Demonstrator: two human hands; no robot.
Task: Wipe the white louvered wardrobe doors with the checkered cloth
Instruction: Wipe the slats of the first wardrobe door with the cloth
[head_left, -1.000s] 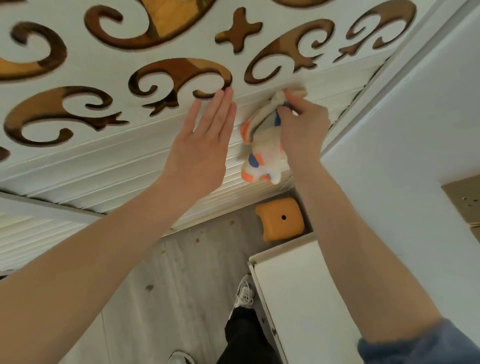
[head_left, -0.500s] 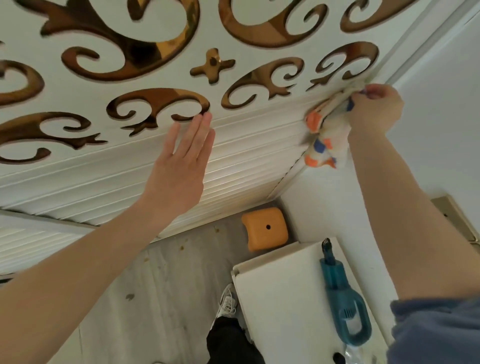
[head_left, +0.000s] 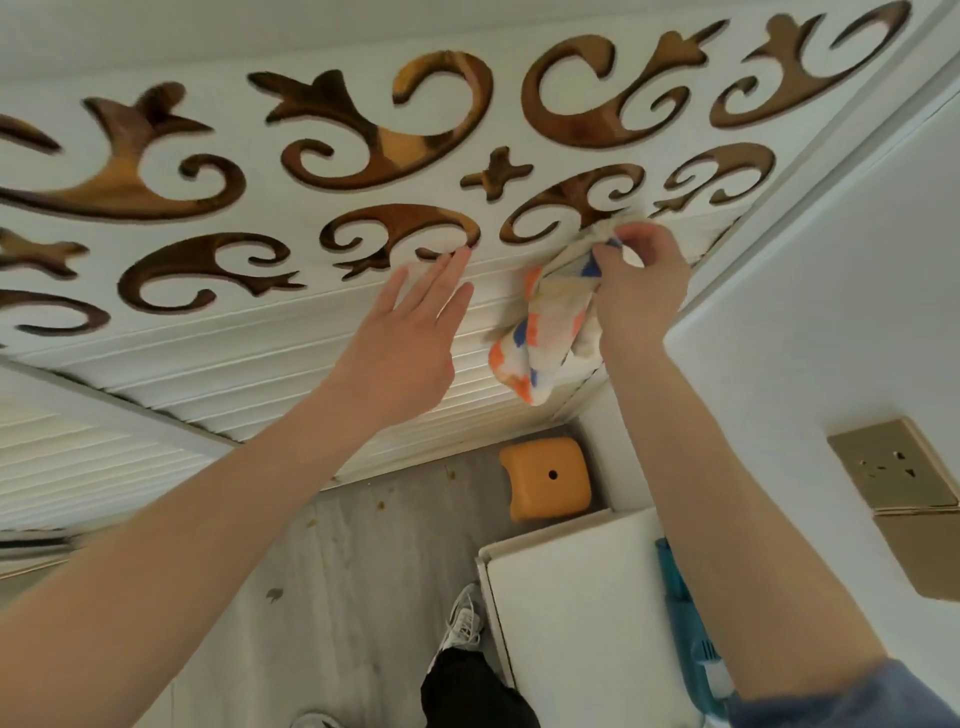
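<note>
The white wardrobe door (head_left: 270, 364) fills the upper left, with louvered slats below and a carved scroll panel with brown cut-outs above. My right hand (head_left: 639, 286) grips the bunched checkered cloth (head_left: 545, 332), white with orange and blue squares, and holds its top against the rail where the slats meet the scroll panel. The rest of the cloth hangs down over the slats. My left hand (head_left: 405, 338) lies flat with straight fingers on the top slats, just left of the cloth.
A white wall (head_left: 831, 286) meets the door's right edge, with a gold socket plate (head_left: 893, 467) on it. Below stand an orange stool (head_left: 545, 483) on the grey floor, a white cabinet top (head_left: 571, 597) bearing a teal tool (head_left: 685, 639), and my shoe (head_left: 465, 618).
My right hand has swept the cloth right to the door's corner and back left along the top rail. My left hand stays flat on the slats.
</note>
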